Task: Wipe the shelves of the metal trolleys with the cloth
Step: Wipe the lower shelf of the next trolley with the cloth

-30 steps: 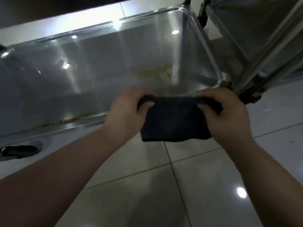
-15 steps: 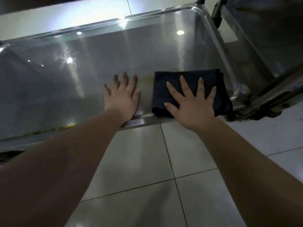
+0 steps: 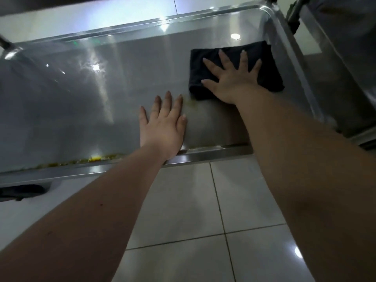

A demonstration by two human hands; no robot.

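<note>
Sliding toward 1 o'clock, the dark cloth (image 3: pixel 266 58) had left the near rim and lay by the far right corner of the trolley shelf (image 3: pixel 81 110). The right grip (image 3: pixel 234 82) pressed flat on top of it, fingers spread wide. The left grip (image 3: pixel 162 127), at 7 o'clock from the cloth, lay flat on bare metal, fingers straight. Yellow crumbs (image 3: pixel 93 159) sat along the near rim.

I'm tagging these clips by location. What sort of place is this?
Probably a commercial kitchen or canteen service area: a stainless steel trolley shelf with yellowish residue along its front edge, a second metal trolley beside it, and glossy floor tiles.
</note>
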